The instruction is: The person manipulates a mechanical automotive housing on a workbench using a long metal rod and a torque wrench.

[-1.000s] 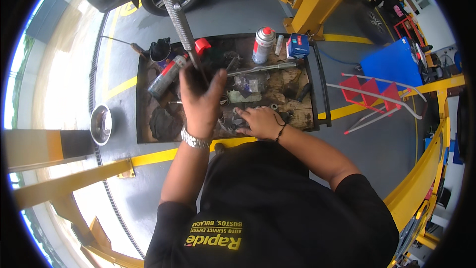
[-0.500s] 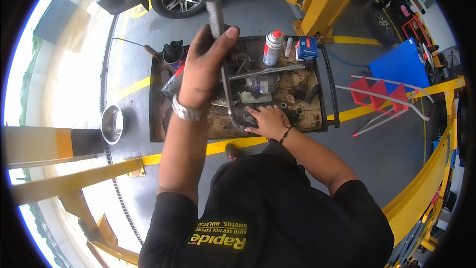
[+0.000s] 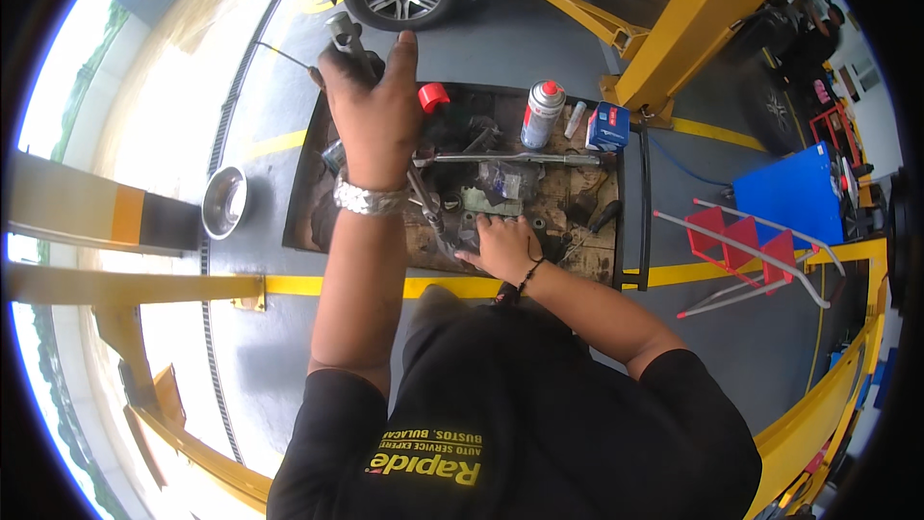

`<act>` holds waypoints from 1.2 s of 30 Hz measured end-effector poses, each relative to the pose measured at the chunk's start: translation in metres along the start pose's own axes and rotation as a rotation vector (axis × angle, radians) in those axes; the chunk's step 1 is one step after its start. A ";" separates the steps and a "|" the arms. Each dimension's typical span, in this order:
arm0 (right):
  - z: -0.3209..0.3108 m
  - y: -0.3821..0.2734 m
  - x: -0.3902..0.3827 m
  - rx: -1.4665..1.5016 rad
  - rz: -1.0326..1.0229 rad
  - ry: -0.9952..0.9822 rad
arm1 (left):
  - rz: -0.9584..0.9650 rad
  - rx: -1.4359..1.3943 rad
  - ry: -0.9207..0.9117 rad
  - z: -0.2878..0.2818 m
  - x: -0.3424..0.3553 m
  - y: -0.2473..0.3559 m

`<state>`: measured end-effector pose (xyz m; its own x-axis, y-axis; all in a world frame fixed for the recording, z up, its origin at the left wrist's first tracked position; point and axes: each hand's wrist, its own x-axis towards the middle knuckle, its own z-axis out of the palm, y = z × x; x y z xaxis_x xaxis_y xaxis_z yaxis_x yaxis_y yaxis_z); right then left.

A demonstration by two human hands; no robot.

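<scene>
We read this as a wrench-turning step: lever in one hand, work pinned down by the other. That's judgement; rotation doesn't show in a still.

Left hand (image 3: 373, 120): fingers curled around the upper grip of a knurled bar wrench (image 3: 422, 195), thumb extended up past the fist. The grip's end pokes out above the knuckles; the shaft slants down past the wrist toward the wood-topped workbench (image 3: 599, 258).

Right hand (image 3: 508, 248): palm down at the near edge of the bench, fingers lying close together, thumb set apart from them. A dark metal part (image 3: 460, 243) sits by the thumb and fingertips, at the wrench's lower end. Can't tell if we're pinching it or just pressing on it; the socket-to-part contact is too small to confirm.

Next move calls for: head seated square, part braced against twist, pull kept in the plane of the turn. Our guess at the weak point is the bracing hand, since a long lever could spin the part out.

Swing-path check: long steel bar tool (image 3: 568, 159) lies across the bench behind the right hand, spray can (image 3: 544, 116) beyond it.
</scene>
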<state>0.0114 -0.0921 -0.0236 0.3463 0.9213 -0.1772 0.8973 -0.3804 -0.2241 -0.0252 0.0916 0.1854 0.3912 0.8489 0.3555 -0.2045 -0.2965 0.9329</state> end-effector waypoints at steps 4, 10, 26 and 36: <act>0.007 -0.002 -0.002 -0.014 -0.050 0.110 | -0.344 -0.779 -0.928 -0.031 0.022 0.010; 0.006 0.003 -0.004 -0.029 -0.043 0.077 | -0.100 -0.105 0.015 0.011 -0.017 0.001; 0.004 0.000 -0.006 -0.042 -0.085 0.090 | -0.314 -0.579 -0.348 -0.016 0.027 -0.017; 0.008 -0.001 -0.008 -0.025 -0.062 0.063 | -0.304 -0.430 -0.565 -0.006 0.023 -0.016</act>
<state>0.0053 -0.0999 -0.0299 0.3055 0.9467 -0.1024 0.9239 -0.3207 -0.2087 -0.0183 0.1182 0.1780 0.8609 0.4794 0.1703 -0.3001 0.2082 0.9309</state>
